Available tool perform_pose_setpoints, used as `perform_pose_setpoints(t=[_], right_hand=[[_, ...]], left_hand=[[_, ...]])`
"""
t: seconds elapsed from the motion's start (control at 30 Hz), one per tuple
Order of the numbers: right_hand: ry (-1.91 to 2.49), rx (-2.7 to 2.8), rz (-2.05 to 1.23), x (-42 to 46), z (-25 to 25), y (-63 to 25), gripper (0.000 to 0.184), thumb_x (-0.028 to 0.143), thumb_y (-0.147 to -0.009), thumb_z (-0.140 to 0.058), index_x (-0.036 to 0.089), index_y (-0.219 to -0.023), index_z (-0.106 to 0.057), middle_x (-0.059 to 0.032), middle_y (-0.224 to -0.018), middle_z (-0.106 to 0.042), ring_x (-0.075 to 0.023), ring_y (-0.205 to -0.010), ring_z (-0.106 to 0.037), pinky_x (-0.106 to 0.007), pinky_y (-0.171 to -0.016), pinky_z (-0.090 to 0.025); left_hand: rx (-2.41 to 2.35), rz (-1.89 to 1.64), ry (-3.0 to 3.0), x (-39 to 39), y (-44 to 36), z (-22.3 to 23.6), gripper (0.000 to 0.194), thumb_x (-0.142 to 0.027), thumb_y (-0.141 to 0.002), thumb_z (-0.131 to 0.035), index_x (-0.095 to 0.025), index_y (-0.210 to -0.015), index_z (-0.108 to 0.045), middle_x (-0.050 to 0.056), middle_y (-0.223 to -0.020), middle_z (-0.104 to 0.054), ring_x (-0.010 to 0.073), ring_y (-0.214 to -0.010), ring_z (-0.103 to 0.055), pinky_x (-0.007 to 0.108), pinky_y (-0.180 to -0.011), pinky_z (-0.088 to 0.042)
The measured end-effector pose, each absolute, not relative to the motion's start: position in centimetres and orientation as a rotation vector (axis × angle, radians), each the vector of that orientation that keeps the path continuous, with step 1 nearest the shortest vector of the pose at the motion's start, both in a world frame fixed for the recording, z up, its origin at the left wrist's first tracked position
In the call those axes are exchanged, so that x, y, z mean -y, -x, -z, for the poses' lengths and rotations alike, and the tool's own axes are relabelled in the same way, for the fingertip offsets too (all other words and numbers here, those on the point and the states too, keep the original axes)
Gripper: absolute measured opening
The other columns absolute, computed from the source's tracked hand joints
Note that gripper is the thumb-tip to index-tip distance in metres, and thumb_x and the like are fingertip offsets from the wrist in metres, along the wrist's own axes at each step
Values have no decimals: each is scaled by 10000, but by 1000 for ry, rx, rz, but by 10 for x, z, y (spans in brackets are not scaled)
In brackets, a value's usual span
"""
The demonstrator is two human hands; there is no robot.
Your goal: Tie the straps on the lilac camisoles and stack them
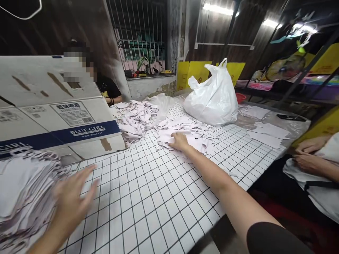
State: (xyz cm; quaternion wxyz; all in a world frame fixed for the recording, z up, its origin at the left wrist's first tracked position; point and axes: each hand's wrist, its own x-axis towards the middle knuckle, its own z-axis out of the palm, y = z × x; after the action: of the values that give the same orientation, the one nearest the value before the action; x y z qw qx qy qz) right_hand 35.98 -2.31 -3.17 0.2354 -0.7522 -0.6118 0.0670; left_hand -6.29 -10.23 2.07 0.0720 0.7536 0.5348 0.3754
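Note:
My right hand [179, 141] reaches far across the gridded table [148, 197] and rests on a loose heap of pale pink fabric pieces [193, 132], fingers curled onto the top piece. My left hand [72, 199] hovers near the table's left side with its fingers spread, slightly blurred, holding nothing. Just to its left stands a tall stack of pale pink fabric pieces [18, 201]. A second pile of the same pieces [135, 118] lies farther back.
A large cardboard box [53, 106] lies on the left. A full white plastic bag [213, 97] stands at the back. One person sits behind the box; another person's hands [309, 153] rest at the right edge. Flat paper sheets [267, 135] lie at the far right.

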Motion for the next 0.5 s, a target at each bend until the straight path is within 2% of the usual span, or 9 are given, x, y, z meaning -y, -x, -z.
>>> perform_pose_setpoints(t=[0.03,0.1,0.17,0.27,0.37,0.43,0.5], right_hand=[[2064,1694,-201,14,32,-361,427,401,-679,-774,190,-1021,-630,-120,-1153,-602,-285,-1156,-484,-374,-973,-341],[2077,1668,-217,3,28,-373,365,439,-744,-715,197,-1006,-637,-110,-1133,-617,-266,-1140,-500,-364,-966,-349],[2125,1580,-215,0,20,-399,336,450,-827,-614,197,-1047,-623,-115,-1131,-620,-252,-1119,-517,-367,-939,-372],[2211,1486,-283,4,5,-448,292,385,-751,-689,167,-940,-640,-106,-958,-655,-254,-976,-577,-382,-858,-419],[2166,1545,-425,13,-6,-478,238,359,-689,-736,169,-788,-632,-31,-784,-642,-192,-816,-594,-317,-776,-450],[1942,1611,-556,19,-16,-482,276,429,-745,-679,173,-827,-615,-7,-798,-634,-157,-794,-588,-274,-742,-460],[1607,1639,-747,25,-29,-478,348,495,-777,-634,178,-908,-582,-2,-844,-629,-142,-794,-587,-256,-716,-468]], left_hand=[[-1455,-1071,-2257,85,30,-13,427,-480,-812,-530,-453,-1235,-584,-58,-1294,-620,293,-1262,-514,480,-1089,-383],[-1258,-998,-2128,43,-41,1,431,-445,-843,-498,-259,-1211,-626,73,-1248,-645,281,-1194,-568,436,-1025,-446],[-1180,-928,-2011,-3,-110,9,426,-399,-846,-498,-159,-1169,-638,135,-1192,-666,279,-1111,-615,422,-962,-486],[-1097,-879,-2042,-59,-200,10,356,-236,-837,-484,-139,-1133,-657,135,-1197,-667,267,-1159,-588,423,-1037,-421],[-930,-824,-2103,-82,-269,1,477,-100,-752,-518,-166,-1208,-639,95,-1313,-610,231,-1275,-501,358,-1107,-345],[-711,-701,-2148,-84,-298,-9,619,-67,-688,-551,-188,-1294,-587,75,-1372,-565,221,-1297,-474,320,-1095,-350],[-458,-464,-2183,-82,-310,-23,658,-87,-644,-592,-188,-1294,-587,73,-1305,-610,237,-1220,-530,315,-1028,-406]])
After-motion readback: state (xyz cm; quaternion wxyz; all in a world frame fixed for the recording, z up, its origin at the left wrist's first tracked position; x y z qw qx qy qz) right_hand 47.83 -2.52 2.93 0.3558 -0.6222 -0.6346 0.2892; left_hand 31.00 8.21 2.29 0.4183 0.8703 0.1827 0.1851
